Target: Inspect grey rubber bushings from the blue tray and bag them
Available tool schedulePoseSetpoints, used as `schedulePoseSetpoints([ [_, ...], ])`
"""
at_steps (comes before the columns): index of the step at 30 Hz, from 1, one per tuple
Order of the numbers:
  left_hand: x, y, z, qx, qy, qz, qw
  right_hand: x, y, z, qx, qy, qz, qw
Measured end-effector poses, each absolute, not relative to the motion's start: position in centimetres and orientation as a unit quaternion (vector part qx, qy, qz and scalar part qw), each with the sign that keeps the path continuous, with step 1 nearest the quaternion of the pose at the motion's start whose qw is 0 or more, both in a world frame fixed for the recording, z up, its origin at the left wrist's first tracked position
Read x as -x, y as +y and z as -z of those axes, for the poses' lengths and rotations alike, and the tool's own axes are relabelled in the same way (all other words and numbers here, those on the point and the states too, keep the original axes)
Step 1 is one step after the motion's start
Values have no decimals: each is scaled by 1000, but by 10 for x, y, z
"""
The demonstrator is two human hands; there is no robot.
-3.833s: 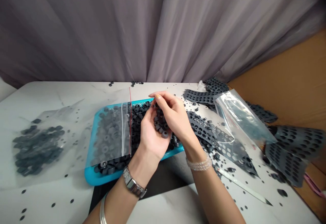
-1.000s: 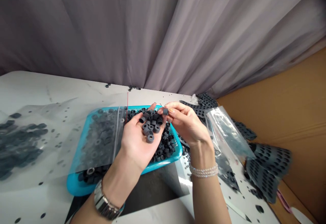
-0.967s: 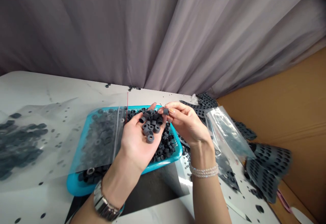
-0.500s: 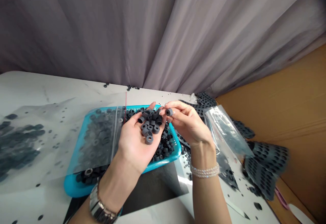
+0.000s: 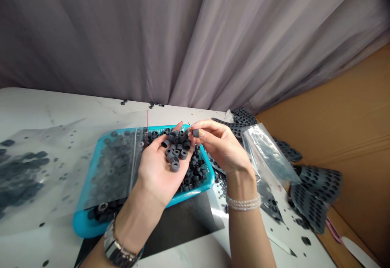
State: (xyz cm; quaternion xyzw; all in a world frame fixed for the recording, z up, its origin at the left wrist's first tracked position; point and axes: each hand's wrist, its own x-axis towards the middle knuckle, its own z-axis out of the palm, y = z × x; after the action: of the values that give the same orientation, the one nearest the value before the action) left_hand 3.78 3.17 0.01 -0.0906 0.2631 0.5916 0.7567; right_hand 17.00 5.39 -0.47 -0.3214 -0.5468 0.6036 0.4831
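Observation:
My left hand (image 5: 155, 170) lies palm up and cupped over a blue plastic basket (image 5: 210, 182), holding a heap of small dark grey foam rings (image 5: 174, 166), short cylinders with a hole through the middle. Just right of that heap, my right hand (image 5: 225, 150) pinches a single foam ring (image 5: 196, 133) between thumb and fingers, its side turned towards me. More loose rings (image 5: 196, 174) fill the basket beneath both hands. A clear zip bag (image 5: 118, 170) lies across the basket's left half, with rings showing through it.
Dark sheets punched with holes (image 5: 317, 195) lie at the right, near clear plastic bags (image 5: 271, 154). A white pencil-like tool (image 5: 282, 243) and pink-handled scissors (image 5: 333, 230) are at lower right. Small black discs (image 5: 45, 263) dot the white table. A grey curtain (image 5: 122, 36) hangs behind.
The ring in my right hand has turned, so its hole no longer faces me. The whole view has shifted slightly; my left hand still holds its heap.

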Motion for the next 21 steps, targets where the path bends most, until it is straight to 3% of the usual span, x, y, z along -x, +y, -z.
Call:
schedulePoseSetpoints([
  [16, -37, 35, 10, 66, 223, -565, 791, -185, 41, -15, 517, -681, -302, 422],
  [18, -37, 35, 9, 68, 226, -565, 791, -204, 39, -13, 596, -693, -216, 342],
  [21, -37, 34, 6, 74, 221, -561, 794, -234, 41, 1, 691, -693, -143, 147],
])
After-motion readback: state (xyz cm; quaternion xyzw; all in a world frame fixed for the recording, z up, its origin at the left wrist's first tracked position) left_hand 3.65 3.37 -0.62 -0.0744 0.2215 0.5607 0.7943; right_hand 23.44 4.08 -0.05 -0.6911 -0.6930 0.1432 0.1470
